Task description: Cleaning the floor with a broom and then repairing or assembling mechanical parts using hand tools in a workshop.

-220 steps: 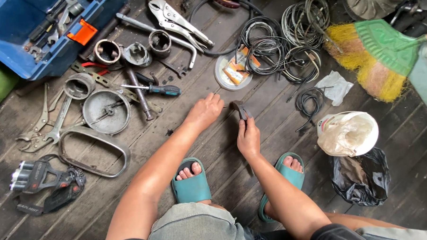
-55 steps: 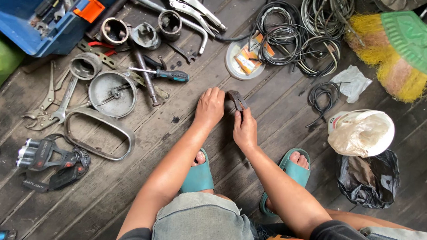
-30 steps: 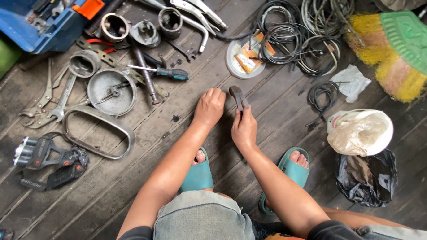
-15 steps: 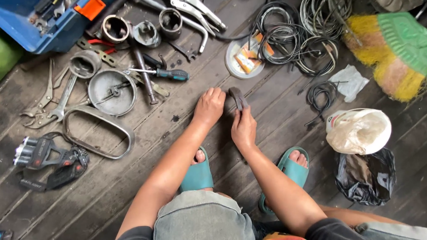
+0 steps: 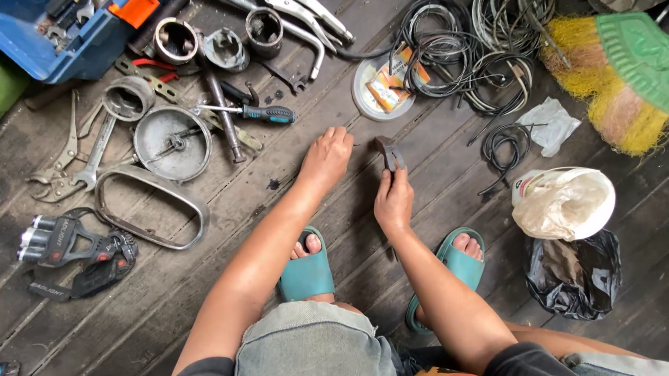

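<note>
Head view: right hand (image 5: 394, 201) still pinches the dark curved part (image 5: 386, 150) upright on the floor; left hand (image 5: 326, 157), loosely curled and empty, has drawn off beside it.

Screwdriver (image 5: 261, 113) left of lid (image 5: 376, 97); cable coils (image 5: 463, 50) right.

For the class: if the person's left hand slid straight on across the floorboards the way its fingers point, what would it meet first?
Probably the round lid holding small orange packets, up and right of the left hand; bare plank lies between them. The exact line is uncertain.

The blue toolbox (image 5: 62, 42) and green broom (image 5: 641, 59) are cut off by the edges.
</note>
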